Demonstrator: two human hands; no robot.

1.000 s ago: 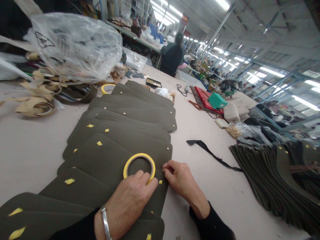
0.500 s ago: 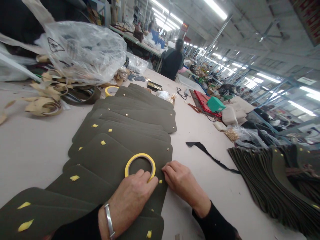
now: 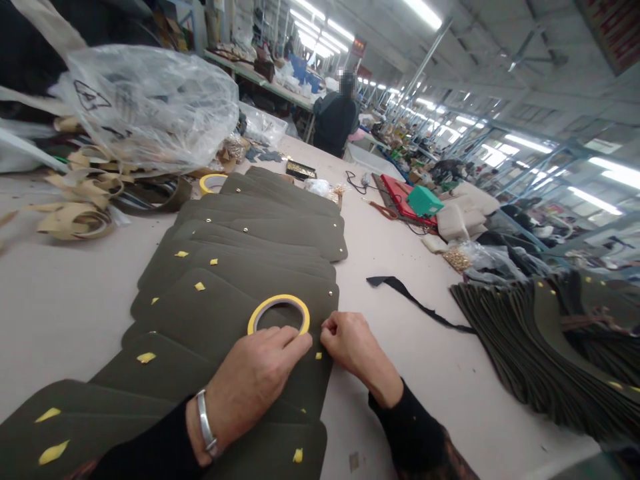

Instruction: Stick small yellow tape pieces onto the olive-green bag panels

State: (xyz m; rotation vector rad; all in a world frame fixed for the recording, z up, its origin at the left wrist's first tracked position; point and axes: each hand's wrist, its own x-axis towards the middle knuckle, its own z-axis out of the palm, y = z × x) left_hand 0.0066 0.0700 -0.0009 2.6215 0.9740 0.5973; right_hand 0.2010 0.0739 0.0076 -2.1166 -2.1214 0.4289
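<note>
My left hand (image 3: 257, 377) is closed on a roll of yellow tape (image 3: 260, 308), which it holds tilted up over dark olive panels (image 3: 240, 280). The panels overlap in a long fanned row with rounded corners. Small yellow tape pieces (image 3: 146, 358) and little metal studs show on several of them. At the row's right edge, my right hand (image 3: 353, 347) has its fingertips pinched together beside a panel. Whatever is between those fingers is hidden. A yellow piece sits on the panel between both hands.
A black strip (image 3: 410, 300) lies right of my hands, near a thick fanned stack of olive pieces (image 3: 525, 333). A second tape roll (image 3: 213, 183), tan strips (image 3: 83, 213) and a clear plastic bag (image 3: 155, 107) are left. A green box (image 3: 425, 200) is farther back; a person (image 3: 336, 120) stands beyond.
The tape roll leans over more in my left hand and has risen slightly. My right hand has shifted a little left and up, its fingers curled tighter. The whole view has moved slightly.
</note>
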